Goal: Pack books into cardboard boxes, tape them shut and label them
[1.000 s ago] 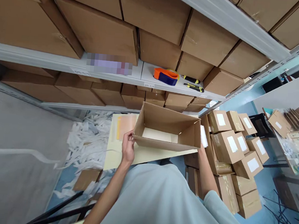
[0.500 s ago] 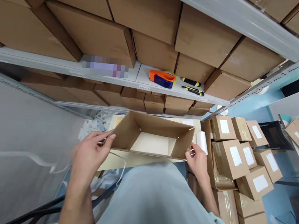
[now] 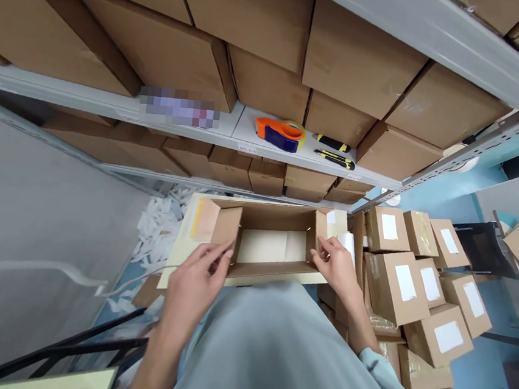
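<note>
An open-topped cardboard box (image 3: 275, 217) lies lengthwise in front of me, its pale inside bottom showing. Its left end flap (image 3: 227, 225) leans over the opening, and a narrower flap (image 3: 321, 224) shows at the right end. Thumb and fingers of my left hand (image 3: 200, 280) pinch the near edge of the left flap. My right hand (image 3: 339, 264) has its fingertips closed on the right flap near its lower edge. Beneath the box is a cream-coloured tabletop (image 3: 178, 260).
On the shelf ahead lie an orange and blue tape dispenser (image 3: 278, 135) and two yellow-black box cutters (image 3: 334, 159). Boxes (image 3: 360, 51) fill the shelves. A white roll (image 3: 346, 242) stands right of the box; labelled cartons (image 3: 402, 284) are stacked beyond. Paper scraps (image 3: 158, 227) lie left.
Both hands have moved inward with the box's end flaps, which now tilt toward the opening. The box sits slightly lower in view, and my view has shifted a little.
</note>
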### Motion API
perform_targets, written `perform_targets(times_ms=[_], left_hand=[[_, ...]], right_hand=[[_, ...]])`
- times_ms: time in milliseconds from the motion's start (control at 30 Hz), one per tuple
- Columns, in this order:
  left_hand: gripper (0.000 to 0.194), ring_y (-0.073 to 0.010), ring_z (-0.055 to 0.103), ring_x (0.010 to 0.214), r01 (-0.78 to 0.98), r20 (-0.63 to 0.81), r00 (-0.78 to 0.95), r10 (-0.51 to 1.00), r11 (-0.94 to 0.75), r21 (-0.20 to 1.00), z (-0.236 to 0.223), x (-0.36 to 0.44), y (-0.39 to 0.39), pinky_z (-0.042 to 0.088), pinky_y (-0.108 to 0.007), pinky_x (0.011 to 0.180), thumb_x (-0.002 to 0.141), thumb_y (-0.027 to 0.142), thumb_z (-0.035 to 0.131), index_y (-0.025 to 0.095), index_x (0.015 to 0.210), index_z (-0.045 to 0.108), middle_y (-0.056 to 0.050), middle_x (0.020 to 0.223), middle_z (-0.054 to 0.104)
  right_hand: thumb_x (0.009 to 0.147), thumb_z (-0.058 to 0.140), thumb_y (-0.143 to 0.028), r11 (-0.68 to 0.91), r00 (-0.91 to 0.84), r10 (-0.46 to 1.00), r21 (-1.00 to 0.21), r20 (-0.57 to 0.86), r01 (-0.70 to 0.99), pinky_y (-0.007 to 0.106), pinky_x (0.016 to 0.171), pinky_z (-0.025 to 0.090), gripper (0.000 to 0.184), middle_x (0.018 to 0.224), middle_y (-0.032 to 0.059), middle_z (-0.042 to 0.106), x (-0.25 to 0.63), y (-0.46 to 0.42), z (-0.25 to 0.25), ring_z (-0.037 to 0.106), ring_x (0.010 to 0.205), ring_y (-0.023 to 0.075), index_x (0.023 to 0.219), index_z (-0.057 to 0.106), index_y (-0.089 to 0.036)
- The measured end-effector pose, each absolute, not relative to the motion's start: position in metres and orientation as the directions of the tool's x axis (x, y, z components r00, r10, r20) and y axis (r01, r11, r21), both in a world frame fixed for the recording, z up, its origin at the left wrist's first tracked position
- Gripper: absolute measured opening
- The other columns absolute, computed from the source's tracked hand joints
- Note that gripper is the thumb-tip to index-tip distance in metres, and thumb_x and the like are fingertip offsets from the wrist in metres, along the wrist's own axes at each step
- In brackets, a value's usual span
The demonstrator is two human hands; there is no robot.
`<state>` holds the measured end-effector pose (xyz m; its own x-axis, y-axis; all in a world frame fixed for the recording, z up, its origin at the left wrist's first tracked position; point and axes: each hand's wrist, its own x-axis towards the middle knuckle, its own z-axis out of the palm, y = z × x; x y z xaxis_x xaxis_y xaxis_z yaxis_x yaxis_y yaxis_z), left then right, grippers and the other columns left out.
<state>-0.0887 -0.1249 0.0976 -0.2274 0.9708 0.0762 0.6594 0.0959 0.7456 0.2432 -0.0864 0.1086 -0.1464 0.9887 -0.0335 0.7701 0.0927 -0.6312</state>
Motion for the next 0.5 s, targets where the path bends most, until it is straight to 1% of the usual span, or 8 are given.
perform_targets(times_ms=[67,133,200,233,300,400,433,500], left_hand=[[0.033,-0.0290,0.074,0.096,0.654,0.049,-0.175,0.983,0.079,0.753,0.094,-0.085,-0.129,0.051,-0.033,0.080,0.103,0.049,0.064,0.035,0.123,0.088,-0.005,0.117,0.082],[0.033,-0.0309,0.075,0.104,0.674,0.032,-0.166,0.986,0.090,0.733,0.092,-0.085,-0.129,0.051,-0.034,0.081,0.104,0.050,0.064,0.034,0.120,0.088,-0.005,0.121,0.084],[0.034,-0.0314,0.076,0.106,0.697,0.028,-0.157,0.987,0.090,0.711,0.088,-0.088,-0.125,0.051,-0.034,0.082,0.106,0.050,0.062,0.033,0.121,0.087,-0.005,0.122,0.085],[0.036,-0.0315,0.076,0.107,0.709,0.032,-0.151,0.988,0.085,0.700,0.086,-0.089,-0.121,0.050,-0.034,0.083,0.107,0.051,0.059,0.032,0.122,0.087,-0.006,0.122,0.085],[0.042,-0.0320,0.077,0.107,0.731,0.049,-0.147,0.988,0.075,0.678,0.078,-0.090,-0.111,0.050,-0.035,0.086,0.110,0.052,0.053,0.030,0.122,0.086,-0.008,0.123,0.085],[0.051,-0.0329,0.077,0.107,0.715,0.100,-0.184,0.978,0.063,0.696,0.062,-0.085,-0.090,0.051,-0.038,0.093,0.112,0.058,0.048,0.022,0.124,0.083,-0.013,0.122,0.083],[0.056,-0.0345,0.076,0.111,0.702,0.144,-0.219,0.965,0.053,0.710,0.057,-0.082,-0.082,0.052,-0.040,0.098,0.111,0.062,0.050,0.019,0.129,0.080,-0.017,0.125,0.082],[0.072,-0.0413,0.068,0.134,0.700,0.272,-0.303,0.913,0.019,0.714,0.048,-0.079,-0.067,0.048,-0.048,0.115,0.104,0.070,0.062,0.010,0.142,0.071,-0.026,0.141,0.073]], right_hand=[[0.109,0.061,-0.043,0.096,-0.176,0.983,-0.681,-0.048,0.726,0.034,0.083,0.061,0.037,0.110,0.0084,0.074,0.243,-0.087,0.106,0.074,0.084,0.0221,0.133,0.083,-0.026],[0.114,0.051,-0.048,0.121,-0.204,0.978,-0.703,-0.036,0.701,0.036,0.094,0.061,0.042,0.124,0.0098,0.077,0.244,-0.086,0.106,0.078,0.105,0.0255,0.125,0.086,-0.028],[0.118,0.042,-0.053,0.139,-0.214,0.977,-0.690,-0.024,0.711,0.038,0.098,0.059,0.051,0.124,0.0093,0.081,0.246,-0.082,0.106,0.077,0.114,0.0279,0.116,0.086,-0.028],[0.119,0.039,-0.056,0.139,-0.212,0.977,-0.677,-0.026,0.723,0.037,0.096,0.058,0.056,0.118,0.0093,0.083,0.247,-0.078,0.104,0.078,0.111,0.0283,0.112,0.086,-0.027],[0.119,0.034,-0.060,0.120,-0.195,0.980,-0.646,-0.045,0.754,0.036,0.088,0.056,0.063,0.101,0.0093,0.084,0.247,-0.069,0.095,0.079,0.095,0.0277,0.102,0.085,-0.026],[0.119,0.031,-0.063,0.070,-0.106,0.994,-0.576,-0.028,0.814,0.033,0.077,0.049,0.068,0.080,0.0095,0.078,0.243,-0.053,0.072,0.074,0.077,0.0259,0.089,0.078,-0.025],[0.119,0.031,-0.063,0.050,-0.060,0.998,-0.552,0.000,0.833,0.033,0.075,0.048,0.067,0.078,0.0098,0.077,0.241,-0.048,0.063,0.072,0.075,0.0252,0.088,0.076,-0.024],[0.118,0.033,-0.064,0.013,0.044,0.994,-0.518,0.097,0.855,0.032,0.074,0.047,0.063,0.079,0.0098,0.075,0.237,-0.040,0.046,0.070,0.074,0.0243,0.092,0.073,-0.023]])
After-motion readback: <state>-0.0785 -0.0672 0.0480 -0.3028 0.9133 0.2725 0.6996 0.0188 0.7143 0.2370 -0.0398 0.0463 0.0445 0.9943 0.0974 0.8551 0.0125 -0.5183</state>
